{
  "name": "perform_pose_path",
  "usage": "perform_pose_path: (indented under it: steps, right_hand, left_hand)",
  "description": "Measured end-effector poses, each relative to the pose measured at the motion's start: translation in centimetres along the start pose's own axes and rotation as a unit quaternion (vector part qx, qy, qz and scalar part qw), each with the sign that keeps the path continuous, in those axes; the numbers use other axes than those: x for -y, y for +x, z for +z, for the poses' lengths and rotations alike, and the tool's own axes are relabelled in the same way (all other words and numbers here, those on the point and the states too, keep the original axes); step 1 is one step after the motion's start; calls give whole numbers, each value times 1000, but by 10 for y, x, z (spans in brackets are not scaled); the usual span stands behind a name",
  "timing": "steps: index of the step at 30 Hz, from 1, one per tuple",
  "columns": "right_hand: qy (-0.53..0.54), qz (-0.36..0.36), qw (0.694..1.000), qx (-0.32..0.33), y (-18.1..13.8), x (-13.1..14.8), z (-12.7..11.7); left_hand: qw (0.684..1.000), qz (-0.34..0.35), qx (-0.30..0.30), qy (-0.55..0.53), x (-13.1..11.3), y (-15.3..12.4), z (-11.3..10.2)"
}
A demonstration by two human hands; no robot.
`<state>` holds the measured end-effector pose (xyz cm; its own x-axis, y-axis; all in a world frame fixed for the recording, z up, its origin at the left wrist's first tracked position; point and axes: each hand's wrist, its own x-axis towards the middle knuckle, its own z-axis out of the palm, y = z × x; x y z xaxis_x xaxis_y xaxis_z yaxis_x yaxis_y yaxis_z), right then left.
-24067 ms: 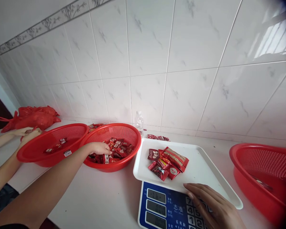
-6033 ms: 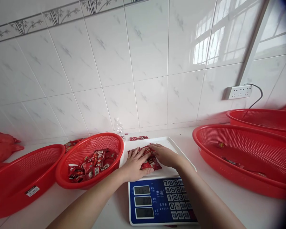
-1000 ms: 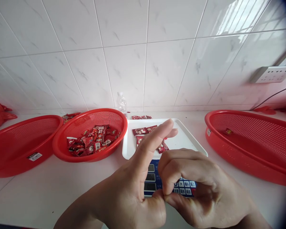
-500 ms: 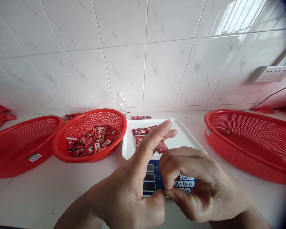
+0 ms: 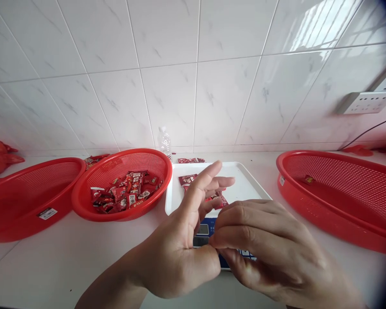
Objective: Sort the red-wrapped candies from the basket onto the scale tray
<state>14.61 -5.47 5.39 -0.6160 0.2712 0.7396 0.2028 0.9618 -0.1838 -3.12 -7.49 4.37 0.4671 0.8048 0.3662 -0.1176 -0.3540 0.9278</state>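
My left hand (image 5: 183, 253) is held over the front of a digital scale, palm turned inward and fingers stretched out and apart. Against the tip of its thumb, my right hand (image 5: 266, 244) presses its closed thumb and fingertips. Whatever lies between those fingertips is hidden. Below both hands shows part of the scale's blue panel (image 5: 224, 262), with display windows and keys. Behind them is the scale's white tray (image 5: 251, 184), carrying several small red snack packets (image 5: 187, 180), partly covered by my left fingers.
A red basket (image 5: 122, 214) with many red packets stands left, beside another red basket (image 5: 19, 229). On the right is a third red basket (image 5: 324, 227) with a small yellow item inside. A clear bottle (image 5: 164, 142) and more packets (image 5: 191, 160) are near the tiled wall.
My right hand has turned and shifted slightly, its fingers now flatter and covering more of the keypad. My left thumb is a little higher; its fingers stay spread.
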Motion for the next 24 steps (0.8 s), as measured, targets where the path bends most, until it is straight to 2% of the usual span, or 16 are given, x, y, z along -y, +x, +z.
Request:
perform_pose_path:
  steps: [9, 14, 24]
  right_hand:
    - [-4, 11, 1000, 1, 2, 1, 0]
    - [35, 18, 999, 6, 1, 1, 1]
    - [127, 36, 991, 15, 2, 0, 3]
  left_hand:
    - [1000, -3, 1, -27, 3, 1, 1]
    - [999, -5, -1, -54, 5, 1, 2]
    - [999, 2, -7, -40, 7, 1, 4]
